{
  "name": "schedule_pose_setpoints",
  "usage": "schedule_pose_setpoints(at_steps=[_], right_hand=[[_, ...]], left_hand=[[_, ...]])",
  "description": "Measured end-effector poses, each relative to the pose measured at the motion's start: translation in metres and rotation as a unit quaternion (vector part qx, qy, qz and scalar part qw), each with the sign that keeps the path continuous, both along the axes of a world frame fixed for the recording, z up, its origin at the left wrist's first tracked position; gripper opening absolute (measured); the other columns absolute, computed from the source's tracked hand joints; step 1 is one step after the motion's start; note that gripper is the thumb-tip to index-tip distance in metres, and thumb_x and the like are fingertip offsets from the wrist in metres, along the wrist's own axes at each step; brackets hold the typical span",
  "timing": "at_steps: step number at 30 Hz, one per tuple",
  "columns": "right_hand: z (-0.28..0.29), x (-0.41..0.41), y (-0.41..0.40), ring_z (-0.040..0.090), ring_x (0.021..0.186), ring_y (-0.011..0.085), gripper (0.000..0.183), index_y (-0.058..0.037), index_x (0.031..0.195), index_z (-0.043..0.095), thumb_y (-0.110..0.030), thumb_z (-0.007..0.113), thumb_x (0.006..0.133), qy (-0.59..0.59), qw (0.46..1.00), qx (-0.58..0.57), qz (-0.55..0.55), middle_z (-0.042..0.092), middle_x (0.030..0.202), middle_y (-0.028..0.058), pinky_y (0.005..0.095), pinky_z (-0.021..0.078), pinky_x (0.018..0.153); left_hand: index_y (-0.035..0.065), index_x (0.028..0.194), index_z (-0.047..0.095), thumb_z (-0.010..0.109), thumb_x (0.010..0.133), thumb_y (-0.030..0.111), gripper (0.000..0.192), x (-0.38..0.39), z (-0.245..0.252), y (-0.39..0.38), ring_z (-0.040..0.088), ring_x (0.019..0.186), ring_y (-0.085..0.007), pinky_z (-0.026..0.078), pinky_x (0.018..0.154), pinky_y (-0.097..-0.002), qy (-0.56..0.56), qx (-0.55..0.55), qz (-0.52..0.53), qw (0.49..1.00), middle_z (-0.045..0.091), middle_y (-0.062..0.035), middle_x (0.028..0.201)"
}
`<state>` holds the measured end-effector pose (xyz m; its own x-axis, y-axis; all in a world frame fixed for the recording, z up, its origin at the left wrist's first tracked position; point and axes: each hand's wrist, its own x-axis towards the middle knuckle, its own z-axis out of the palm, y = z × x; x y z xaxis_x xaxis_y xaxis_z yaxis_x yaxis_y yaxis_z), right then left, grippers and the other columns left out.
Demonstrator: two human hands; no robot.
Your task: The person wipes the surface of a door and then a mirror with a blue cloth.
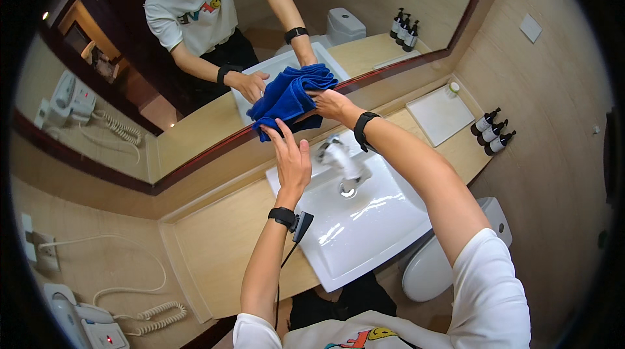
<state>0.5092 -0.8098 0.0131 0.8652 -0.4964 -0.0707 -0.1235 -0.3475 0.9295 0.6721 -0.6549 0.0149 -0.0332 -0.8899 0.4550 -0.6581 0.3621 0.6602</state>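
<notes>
A bunched, folded blue cloth (pixel 293 97) is up against the wall mirror (pixel 205 144), above the back edge of a white washbasin (pixel 361 217). My right hand (pixel 332 104) grips the cloth from its right side, some fingers hidden in the folds. My left hand (pixel 292 156) touches the cloth's lower left edge with its fingertips, the palm turned toward the mirror and the thumb apart; whether it pinches the cloth I cannot tell. Below the hands stands a chrome faucet (pixel 344 161), somewhat blurred, over the drain (pixel 348 191). The mirror reflects both arms.
On the counter (pixel 229 246) at the right lie a white tray (pixel 439 113) and several dark pump bottles (pixel 493 131). A toilet (pixel 429 271) stands right of the basin. At lower left a hair dryer (pixel 73 315) with a coiled cord hangs on the wall.
</notes>
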Motion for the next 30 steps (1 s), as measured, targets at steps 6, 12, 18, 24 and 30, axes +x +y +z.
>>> schedule_pose_setpoints(at_steps=[6,12,18,24,30], right_hand=[[0.007,-0.082,-0.014,0.024,0.142,0.0144,0.058,-0.0463,0.149,0.018,-0.028,0.035,0.096,-0.014,0.985,0.165,-0.046,0.037,0.151,-0.0039,0.0379,0.0038,0.120],[-0.011,-0.158,-0.023,0.024,0.143,0.0134,0.054,-0.0289,0.150,0.026,-0.031,0.033,0.097,-0.033,0.984,0.157,-0.080,0.033,0.153,-0.0049,0.0377,0.0063,0.120],[0.000,-0.207,-0.028,0.023,0.143,0.0130,0.053,-0.0349,0.150,0.023,-0.032,0.032,0.098,-0.091,0.982,0.124,-0.110,0.031,0.154,-0.0046,0.0378,0.0050,0.119],[-0.023,-0.307,-0.051,0.028,0.140,0.0158,0.050,-0.0267,0.146,0.036,-0.036,0.033,0.097,-0.183,0.976,0.080,-0.090,0.034,0.153,-0.0006,0.0334,0.0148,0.118],[-0.032,-0.400,-0.077,0.032,0.138,0.0162,0.048,-0.0210,0.143,0.042,-0.036,0.036,0.098,-0.336,0.879,0.278,-0.195,0.038,0.150,-0.0015,0.0335,0.0184,0.118]], left_hand=[[-0.0094,0.145,0.019,0.034,0.101,0.035,0.065,-0.082,0.030,-0.020,0.006,0.140,-0.0532,0.011,0.116,-0.0485,-0.027,0.054,0.007,0.998,0.003,-0.0434,0.147],[-0.0106,0.145,0.019,0.040,0.100,0.038,0.069,-0.149,0.042,-0.036,0.006,0.140,-0.0537,0.016,0.115,-0.0479,-0.088,0.112,-0.020,0.990,0.003,-0.0458,0.145],[-0.0086,0.146,0.020,0.049,0.095,0.031,0.070,-0.183,0.035,-0.054,0.009,0.139,-0.0542,0.018,0.115,-0.0481,-0.144,0.073,-0.074,0.984,0.004,-0.0449,0.146],[-0.0056,0.146,0.022,0.058,0.085,0.018,0.075,-0.248,0.023,-0.072,0.018,0.137,-0.0538,0.021,0.114,-0.0496,-0.159,0.012,-0.151,0.975,0.008,-0.0400,0.149],[-0.0060,0.146,0.021,0.059,0.082,0.016,0.078,-0.334,0.008,-0.104,0.019,0.137,-0.0529,0.020,0.115,-0.0500,-0.192,-0.003,-0.180,0.965,0.012,-0.0388,0.149]])
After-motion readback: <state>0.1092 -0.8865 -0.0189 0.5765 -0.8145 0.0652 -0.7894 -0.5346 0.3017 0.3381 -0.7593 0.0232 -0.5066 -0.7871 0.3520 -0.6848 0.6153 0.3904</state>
